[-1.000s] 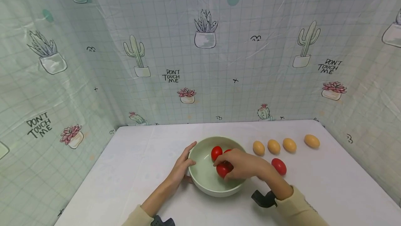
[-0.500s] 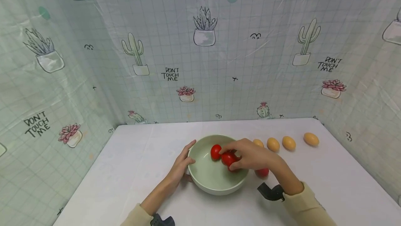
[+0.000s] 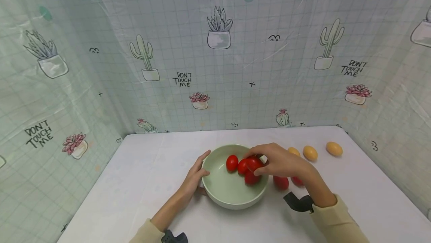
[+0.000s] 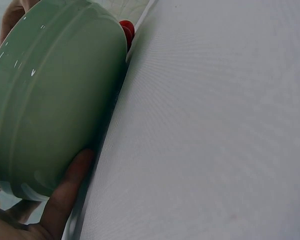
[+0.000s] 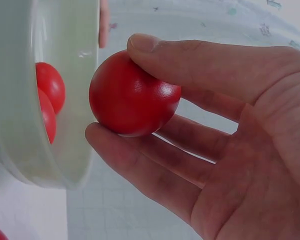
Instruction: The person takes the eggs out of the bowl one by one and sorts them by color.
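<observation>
My left hand (image 3: 194,177) grips the left side of a pale green bowl (image 3: 219,194), thumb over the rim and fingers along the outside. In the left wrist view a finger (image 4: 67,195) lies against the bowl's outer wall (image 4: 60,95). Over the bowl's right side, my right hand (image 3: 279,160) pinches a glossy red egg (image 5: 132,95) between thumb and fingertips. The right wrist view shows it at rim height, apart from the red eggs (image 5: 51,87) inside. Several red eggs show in the bowl, one (image 3: 232,163) slightly apart from the others.
Two red eggs (image 3: 281,182) lie on the white table (image 3: 155,168) just right of the bowl, partly under my right forearm. Behind them yellow eggs (image 3: 310,153) stand in a row. A patterned cloth (image 3: 249,67) hangs around the table's back and sides.
My right hand has moved up and right from inside the bowl toward its right rim, holding a red egg. The left hand and the bowl have stayed in place.
</observation>
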`<state>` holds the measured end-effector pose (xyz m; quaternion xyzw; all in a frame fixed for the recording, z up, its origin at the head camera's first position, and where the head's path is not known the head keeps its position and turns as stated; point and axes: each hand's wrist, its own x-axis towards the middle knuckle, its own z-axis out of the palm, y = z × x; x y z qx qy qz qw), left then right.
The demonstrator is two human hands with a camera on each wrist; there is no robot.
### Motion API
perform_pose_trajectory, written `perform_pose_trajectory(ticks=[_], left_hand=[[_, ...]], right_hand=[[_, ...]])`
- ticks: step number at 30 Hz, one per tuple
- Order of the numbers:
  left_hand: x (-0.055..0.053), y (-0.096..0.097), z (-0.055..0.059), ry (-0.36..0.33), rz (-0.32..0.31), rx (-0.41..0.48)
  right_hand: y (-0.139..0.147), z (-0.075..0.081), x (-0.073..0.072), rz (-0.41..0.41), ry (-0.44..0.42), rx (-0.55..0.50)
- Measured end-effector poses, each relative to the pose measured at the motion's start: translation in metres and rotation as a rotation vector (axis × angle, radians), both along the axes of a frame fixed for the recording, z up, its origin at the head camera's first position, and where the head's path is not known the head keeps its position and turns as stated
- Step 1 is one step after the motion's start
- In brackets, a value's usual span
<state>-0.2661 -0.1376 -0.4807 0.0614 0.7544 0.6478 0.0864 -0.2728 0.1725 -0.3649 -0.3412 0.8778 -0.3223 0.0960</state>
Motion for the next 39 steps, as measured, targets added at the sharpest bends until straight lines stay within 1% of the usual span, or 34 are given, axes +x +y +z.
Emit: perform_pose_trajectory(ticks=[9,18,22,26,29,33,39], left_hand=[[0.001,0.0,0.0,0.006,-0.006,0.003],[0.0,0.0,0.0,0.003,0.002,0.002],[-0.001,0.0,0.0,0.004,0.007,-0.001],[0.0,0.0,-0.001,0.005,0.005,-0.005],[0.0,0.0,-0.001,0.006,0.004,-0.003],[0.0,0.0,-0.001,0.005,-0.003,-0.002],[0.001,0.0,0.0,0.004,-0.002,-0.003]], right_hand=[[0.014,0.007,-0.001,-0.024,0.039,0.003],[0.031,0.005,-0.001,-0.034,0.052,-0.029],[0.041,0.003,-0.001,-0.065,0.054,-0.027],[0.053,0.002,0.0,-0.102,0.073,0.0],[0.061,0.001,0.001,-0.133,0.07,0.024],[0.073,0.001,0.003,-0.173,0.044,0.034],[0.093,-0.003,0.002,-0.224,0.047,0.071]])
